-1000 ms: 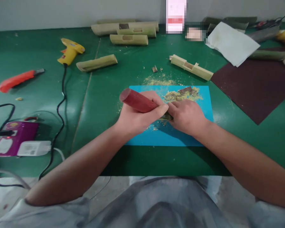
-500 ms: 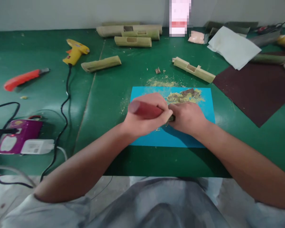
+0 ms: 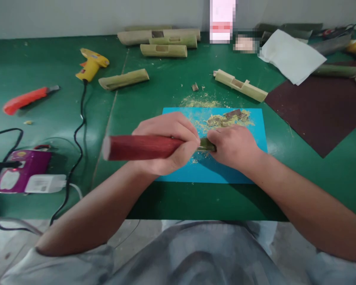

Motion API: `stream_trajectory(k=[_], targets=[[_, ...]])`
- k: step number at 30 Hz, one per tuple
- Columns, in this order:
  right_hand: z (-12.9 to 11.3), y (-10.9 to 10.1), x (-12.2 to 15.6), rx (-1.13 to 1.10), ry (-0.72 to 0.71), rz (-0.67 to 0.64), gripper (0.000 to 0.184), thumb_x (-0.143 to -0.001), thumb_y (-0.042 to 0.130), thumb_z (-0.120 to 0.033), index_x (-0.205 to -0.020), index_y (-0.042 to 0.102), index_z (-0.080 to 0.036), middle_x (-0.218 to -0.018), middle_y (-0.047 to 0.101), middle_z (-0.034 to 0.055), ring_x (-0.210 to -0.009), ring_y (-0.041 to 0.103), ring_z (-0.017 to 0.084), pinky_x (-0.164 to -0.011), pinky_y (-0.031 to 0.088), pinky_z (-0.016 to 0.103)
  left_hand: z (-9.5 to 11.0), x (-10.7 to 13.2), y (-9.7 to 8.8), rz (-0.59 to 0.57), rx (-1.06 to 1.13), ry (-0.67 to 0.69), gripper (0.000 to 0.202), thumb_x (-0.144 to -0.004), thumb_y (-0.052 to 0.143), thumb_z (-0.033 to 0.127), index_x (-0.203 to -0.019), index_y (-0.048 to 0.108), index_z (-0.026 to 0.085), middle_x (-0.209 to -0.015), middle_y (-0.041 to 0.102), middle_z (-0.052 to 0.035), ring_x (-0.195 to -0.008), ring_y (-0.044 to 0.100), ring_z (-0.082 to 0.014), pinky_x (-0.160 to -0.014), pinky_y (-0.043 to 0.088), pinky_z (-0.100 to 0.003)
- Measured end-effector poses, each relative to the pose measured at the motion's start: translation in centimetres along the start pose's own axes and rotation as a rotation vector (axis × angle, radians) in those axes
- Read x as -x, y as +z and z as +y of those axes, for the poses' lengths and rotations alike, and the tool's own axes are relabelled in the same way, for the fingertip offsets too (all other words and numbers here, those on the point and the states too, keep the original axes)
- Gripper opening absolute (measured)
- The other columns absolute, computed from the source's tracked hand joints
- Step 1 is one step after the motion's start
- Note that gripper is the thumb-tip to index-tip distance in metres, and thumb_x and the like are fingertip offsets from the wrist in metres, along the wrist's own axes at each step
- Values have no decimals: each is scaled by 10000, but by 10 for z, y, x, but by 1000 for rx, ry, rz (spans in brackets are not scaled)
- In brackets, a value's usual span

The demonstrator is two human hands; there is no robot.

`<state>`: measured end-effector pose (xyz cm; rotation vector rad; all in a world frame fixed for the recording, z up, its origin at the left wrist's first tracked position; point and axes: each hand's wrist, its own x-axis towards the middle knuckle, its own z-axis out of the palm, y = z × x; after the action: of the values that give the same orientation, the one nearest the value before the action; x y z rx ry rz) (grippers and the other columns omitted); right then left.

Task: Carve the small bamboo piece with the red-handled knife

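My left hand (image 3: 169, 124) is closed around a tool with a thick red wooden handle (image 3: 142, 147). The handle's butt points left, and its working end is hidden behind my fingers. My right hand (image 3: 235, 144) is closed on a short green bamboo piece (image 3: 207, 145); only the left part of it shows, between the two hands. Both hands are over a blue sheet (image 3: 213, 172). Beyond my right hand, a heap of pale shavings (image 3: 215, 120) lies on the sheet with dark brown chips (image 3: 234, 114) in it.
Several cut bamboo tubes (image 3: 163, 50) lie along the back, and a notched one (image 3: 240, 85) beyond the sheet. On the left are a yellow glue gun (image 3: 91, 65), an orange-handled cutter (image 3: 26, 101) and a purple power strip (image 3: 35, 162) with cables. Dark brown paper (image 3: 317, 114) lies right.
My left hand has shifted left, and the red handle has swung down flatter, showing more of its length. More of the green bamboo piece is visible. My right hand has barely moved.
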<state>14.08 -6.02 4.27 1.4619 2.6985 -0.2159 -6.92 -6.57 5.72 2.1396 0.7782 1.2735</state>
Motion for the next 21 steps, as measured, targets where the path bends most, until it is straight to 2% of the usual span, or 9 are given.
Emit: stream_trajectory(k=[3, 6, 8, 10, 12, 16, 18, 21], targets=[[0, 0, 1, -21, 0, -3, 195, -985, 633, -275, -1059, 799, -206, -904, 820, 87, -715, 614, 211, -643, 183, 377, -5, -2, 4, -25, -34, 247, 105, -981, 760, 339, -884, 760, 299, -800, 799, 13, -654, 755, -153, -556, 614, -294], [-1, 0, 3, -43, 13, -5, 200, -984, 633, -286, -1066, 799, -209, -909, 821, 85, -723, 613, 215, -636, 179, 383, -13, 1, 5, -54, -94, 318, 12, -959, 764, 305, -948, 760, 301, -844, 824, 0, -685, 782, -163, -578, 636, -280], [0, 1, 3, -51, 29, -12, 208, -991, 618, -277, -1070, 799, -211, -914, 824, 86, -729, 617, 216, -633, 176, 384, -18, 2, 2, -81, -122, 358, 52, -937, 773, 279, -988, 763, 273, -879, 831, -26, -711, 785, -164, -625, 653, -283], [0, 1, 4, -59, 39, -31, 206, -994, 622, -289, -1069, 799, -214, -921, 825, 84, -734, 621, 214, -632, 176, 379, -19, 3, 0, -116, -127, 468, 117, -897, 798, 277, -998, 758, 233, -856, 824, -45, -671, 764, -165, -616, 645, -298], [-1, 1, 4, -70, 32, -53, 204, -997, 631, -305, -1069, 799, -215, -926, 826, 82, -738, 623, 212, -631, 178, 374, -17, 2, -2, -125, -162, 495, 113, -888, 792, 289, -978, 738, 246, -818, 818, -22, -636, 747, -165, -601, 634, -314], [-4, -1, 4, -61, 18, -58, 211, -1014, 630, -290, -1101, 805, -211, -939, 832, 83, -740, 619, 213, -638, 183, 376, -12, 3, 0, -114, -198, 468, 43, -904, 749, 290, -932, 717, 293, -802, 817, 24, -625, 749, -153, -595, 636, -298], [-4, -2, 5, -58, 25, -52, 211, -1017, 634, -290, -1105, 809, -210, -936, 831, 83, -737, 617, 213, -641, 194, 377, -12, 6, 2, -70, -155, 434, 14, -914, 741, 287, -914, 728, 292, -795, 813, 12, -609, 741, -156, -585, 633, -300], [-2, -2, 5, -65, 37, -60, 212, -1013, 644, -307, -1101, 814, -217, -944, 834, 84, -748, 630, 220, -640, 215, 376, -16, 12, 3, 14, -113, 325, 112, -976, 737, 366, -878, 754, 314, -780, 805, -1, -582, 725, -162, -563, 615, -316]])
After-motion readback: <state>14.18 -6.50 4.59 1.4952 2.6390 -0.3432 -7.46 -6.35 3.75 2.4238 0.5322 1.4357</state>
